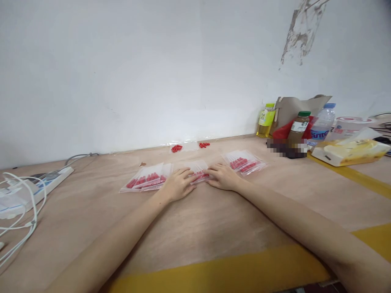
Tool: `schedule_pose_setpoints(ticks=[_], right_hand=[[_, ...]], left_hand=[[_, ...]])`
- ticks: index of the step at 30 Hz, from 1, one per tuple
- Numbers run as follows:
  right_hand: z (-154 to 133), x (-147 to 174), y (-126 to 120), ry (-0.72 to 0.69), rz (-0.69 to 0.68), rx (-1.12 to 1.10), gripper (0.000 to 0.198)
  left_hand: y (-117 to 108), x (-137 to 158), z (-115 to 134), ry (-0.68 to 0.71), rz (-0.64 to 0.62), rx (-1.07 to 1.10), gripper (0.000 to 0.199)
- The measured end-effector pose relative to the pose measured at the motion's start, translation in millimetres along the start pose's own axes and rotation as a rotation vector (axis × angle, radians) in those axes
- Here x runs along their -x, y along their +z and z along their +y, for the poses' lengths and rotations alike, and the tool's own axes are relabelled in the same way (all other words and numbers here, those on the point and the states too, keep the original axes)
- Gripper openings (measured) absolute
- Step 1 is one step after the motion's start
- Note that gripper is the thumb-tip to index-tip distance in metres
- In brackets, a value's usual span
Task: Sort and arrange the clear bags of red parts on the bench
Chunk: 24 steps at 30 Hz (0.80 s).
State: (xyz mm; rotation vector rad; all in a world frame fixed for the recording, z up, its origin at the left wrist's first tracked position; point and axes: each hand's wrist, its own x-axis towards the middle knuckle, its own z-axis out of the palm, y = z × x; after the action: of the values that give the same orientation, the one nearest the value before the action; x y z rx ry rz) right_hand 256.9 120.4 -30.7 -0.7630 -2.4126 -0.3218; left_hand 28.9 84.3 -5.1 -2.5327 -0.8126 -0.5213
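Between my hands lies a small clear plastic bag (pixel 198 166) with red pieces inside, flat on the table. My left hand (pixel 180 184) holds its left side, with the fingers curved over the edge. At the opposite side, my right hand (pixel 224 177) has its fingertips and thumb on the same bag. Part of this bag is covered by the fingers. Left of my left hand is a fanned stack of similar bags (pixel 146 179) with red pieces. Another overlapping stack (pixel 242 162) sits just beyond my right hand.
Near the wall lie loose-looking red pieces (pixel 176 149) and a second small group (pixel 204 145) on clear plastic. A power strip (pixel 58 181) with white cables is at the left. Bottles (pixel 299 126) and a tissue pack (pixel 351 152) stand at the right. Yellow tape (pixel 214 270) edges the table.
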Motion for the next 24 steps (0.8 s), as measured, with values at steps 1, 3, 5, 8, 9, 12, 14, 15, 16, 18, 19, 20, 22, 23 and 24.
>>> schedule_pose_setpoints(ticks=[1,3,5,8,9,12,14,15,16,18,19,20,22,23,24], right_hand=[[5,4,0,0.025,0.002,-0.01,0.031],[12,10,3,0.071,0.012,-0.058,0.03],[15,12,7,0.09,0.018,-0.105,0.03],[13,12,11,0.091,0.019,-0.113,0.027],[12,12,12,0.088,0.018,-0.104,0.025],[10,12,9,0.076,0.014,-0.046,0.021],[8,13,5,0.069,0.019,0.012,0.021],[7,13,4,0.065,0.024,0.04,0.021],[6,13,2,0.06,0.03,0.065,0.021],[6,13,1,0.046,0.04,0.101,0.021],[6,13,0,0.033,0.043,0.112,0.021],[6,12,0,0.017,0.044,0.121,0.021],[7,12,0,-0.029,0.039,0.143,0.021],[7,12,-1,-0.057,0.04,0.158,0.021],[6,12,-1,-0.086,0.043,0.177,0.021]], left_hand=[[4,-2,-1,0.006,0.004,-0.008,0.026],[11,-4,-3,0.006,0.014,-0.012,0.023],[17,-2,-4,0.002,0.042,-0.01,0.02],[23,3,-6,-0.011,0.103,-0.019,0.021],[24,5,-6,-0.014,0.118,-0.026,0.021],[26,8,-6,-0.014,0.142,-0.05,0.023],[26,8,-6,-0.002,0.144,-0.075,0.023],[26,7,-6,0.008,0.142,-0.094,0.023],[25,7,-6,0.02,0.14,-0.113,0.023],[23,6,-5,0.047,0.139,-0.143,0.023],[22,6,-5,0.061,0.137,-0.149,0.022],[21,6,-6,0.072,0.138,-0.149,0.022],[19,5,-6,0.094,0.144,-0.133,0.021],[18,5,-6,0.1,0.149,-0.121,0.021],[17,5,-6,0.103,0.156,-0.107,0.021]])
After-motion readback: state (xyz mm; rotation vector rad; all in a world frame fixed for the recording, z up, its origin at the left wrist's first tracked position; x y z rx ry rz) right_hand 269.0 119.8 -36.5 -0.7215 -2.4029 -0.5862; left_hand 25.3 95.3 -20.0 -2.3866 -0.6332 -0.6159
